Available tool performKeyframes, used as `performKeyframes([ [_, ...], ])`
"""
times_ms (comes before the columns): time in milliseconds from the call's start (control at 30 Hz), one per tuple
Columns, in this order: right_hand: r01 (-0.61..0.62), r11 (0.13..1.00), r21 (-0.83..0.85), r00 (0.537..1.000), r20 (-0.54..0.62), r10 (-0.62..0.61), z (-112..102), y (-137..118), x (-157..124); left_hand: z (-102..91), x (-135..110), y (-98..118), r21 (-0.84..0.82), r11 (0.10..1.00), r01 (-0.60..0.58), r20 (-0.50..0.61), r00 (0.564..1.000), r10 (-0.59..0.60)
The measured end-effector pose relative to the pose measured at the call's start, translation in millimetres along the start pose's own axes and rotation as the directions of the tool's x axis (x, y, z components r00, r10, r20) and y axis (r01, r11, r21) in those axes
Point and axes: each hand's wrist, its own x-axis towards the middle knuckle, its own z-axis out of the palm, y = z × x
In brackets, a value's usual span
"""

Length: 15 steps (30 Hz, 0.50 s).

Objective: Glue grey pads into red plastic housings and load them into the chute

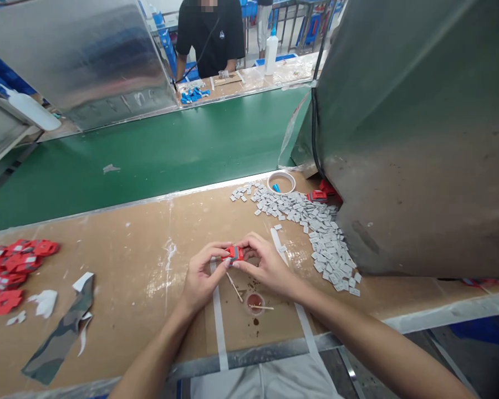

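Note:
Between my two hands, above the cardboard-covered bench, is a small red plastic part (234, 254) with a grey piece on it. My left hand (203, 274) pinches its left side. From the right, my right hand (265, 265) grips the other side with thumb and fingers. Just below them lies a cotton swab (235, 287), pointing toward the part. A small clear cup (255, 303) with reddish-brown liquid stands nearer to me, with a second stick (264, 307) across it. Brown drips spot the board around the cup.
Many small grey plates (328, 249) are heaped at the right, near a tape roll (281, 183). Red parts (8, 269) pile at the far left beside a camouflage strip (62, 332). Beyond runs a green conveyor belt (158, 155); a metal panel (419, 138) rises at right. A person (210, 36) is opposite.

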Motion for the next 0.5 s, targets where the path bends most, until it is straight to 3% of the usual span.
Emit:
performKeyframes([
  [300, 0.134, 0.947, -0.292, 0.991, 0.035, -0.129, -3.5, 1.3, -2.3, 4.7, -0.3, 0.0, -0.077, 0.994, 0.077, -0.01, 0.997, -0.078],
  [500, 0.192, 0.914, -0.356, 0.981, 0.046, -0.188, 0.1, 4.9, -4.2, 4.5, -1.1, 2.3, -0.076, 0.993, 0.086, -0.02, 0.996, -0.088],
])
